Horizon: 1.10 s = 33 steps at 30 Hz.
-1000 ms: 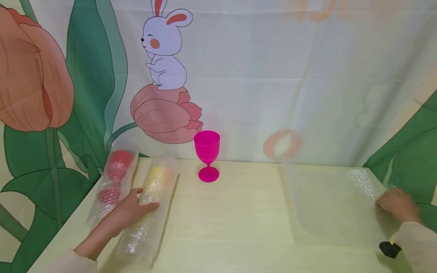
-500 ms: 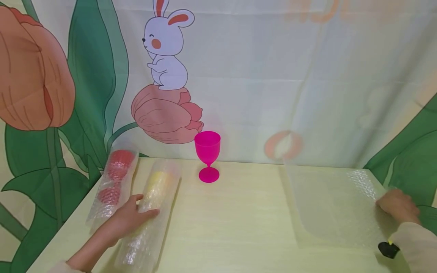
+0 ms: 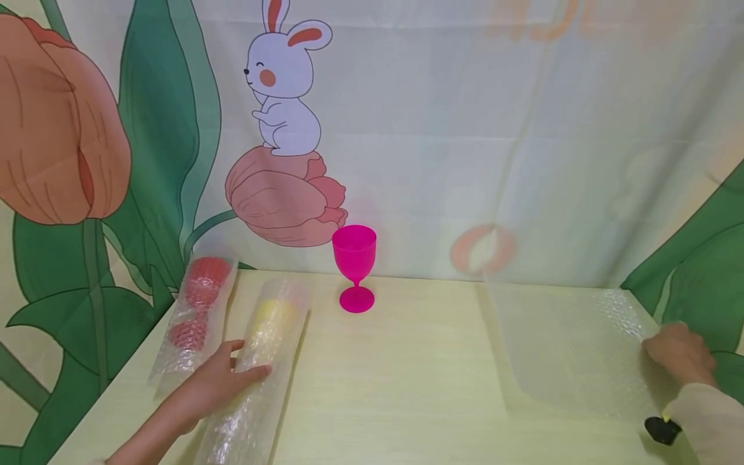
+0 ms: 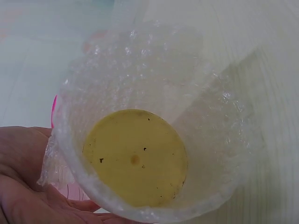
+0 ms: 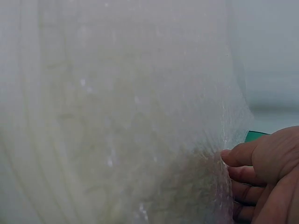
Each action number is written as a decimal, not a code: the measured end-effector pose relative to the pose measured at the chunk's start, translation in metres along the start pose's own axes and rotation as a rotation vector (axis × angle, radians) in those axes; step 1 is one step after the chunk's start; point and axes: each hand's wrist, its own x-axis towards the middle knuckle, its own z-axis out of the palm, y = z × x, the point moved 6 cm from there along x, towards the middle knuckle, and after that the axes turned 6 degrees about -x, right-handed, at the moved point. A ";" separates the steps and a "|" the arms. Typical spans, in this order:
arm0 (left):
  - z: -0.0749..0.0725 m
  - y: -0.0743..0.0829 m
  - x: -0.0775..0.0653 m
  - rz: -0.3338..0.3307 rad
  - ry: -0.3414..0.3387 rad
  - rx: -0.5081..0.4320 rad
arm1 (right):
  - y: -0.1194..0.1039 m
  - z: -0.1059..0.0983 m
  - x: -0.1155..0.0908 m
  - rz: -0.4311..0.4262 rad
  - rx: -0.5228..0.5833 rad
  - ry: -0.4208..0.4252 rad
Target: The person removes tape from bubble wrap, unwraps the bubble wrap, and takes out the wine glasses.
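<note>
My left hand grips a long roll of bubble wrap with a yellow thing inside, thumb on the near side. In the left wrist view the roll's end gapes, and a round, flat yellow face shows deep within it. At the far right my right hand pinches the edge of a flat bubble wrap sheet; the right wrist view shows thumb and fingers at that edge. Between the hands, near the back, a bright pink goblet stands upright.
Left of the roll lies another bubble-wrapped bundle with a red goblet-like shape inside. A black object is by the right sleeve. The pale wooden table ends at a printed cloth backdrop.
My left hand has drawn the roll with the yellow thing slightly toward me. My right hand keeps its place on the sheet's edge, and the goblet stays put.
</note>
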 end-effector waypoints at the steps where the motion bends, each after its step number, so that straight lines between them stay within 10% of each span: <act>1: 0.000 0.000 -0.001 0.003 -0.001 0.003 | 0.000 0.000 0.000 -0.006 0.007 0.008; 33: 0.011 0.000 -0.008 0.004 -0.020 -0.034 | -0.011 -0.019 -0.032 -0.156 0.058 0.156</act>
